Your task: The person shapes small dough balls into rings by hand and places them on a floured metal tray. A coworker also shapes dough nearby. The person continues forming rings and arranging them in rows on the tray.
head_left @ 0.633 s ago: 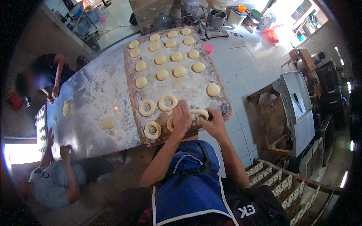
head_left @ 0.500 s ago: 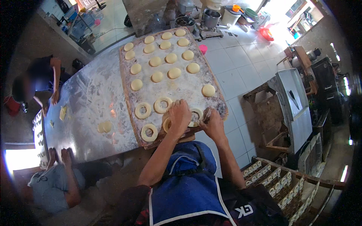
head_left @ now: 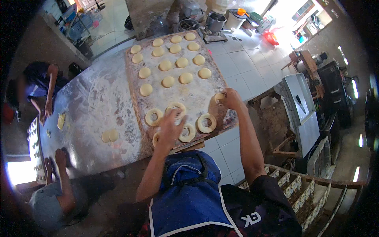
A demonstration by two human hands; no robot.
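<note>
Blue apron (head_left: pixel 185 213) at lower centre, nearest the camera. Left hand (head_left: pixel 170 128) near frame centre, fingers loosely spread, thumb apart, over the dough rings (head_left: pixel 206 123); contact with them cannot be told. Five rings visible at the near end of the floury board (head_left: pixel 193 98), two partly covered by this hand. Right hand (head_left: pixel 232 99), right of centre, has fingers curled at the right side of a dough round (head_left: pixel 218 98); whether it pinches the dough cannot be told. Wooden rack (head_left: pixel 339 182) of small rings at lower right. Left of the board: metal table (head_left: pixel 81 132) bearing two flat dough pieces (head_left: pixel 109 135), which touch. Two other people sit along the left of the frame. Farther up the board, more whole rounds (head_left: pixel 186 78) lie in rough rows. Beyond, at upper centre: white bucket (head_left: pixel 235 21).
</note>
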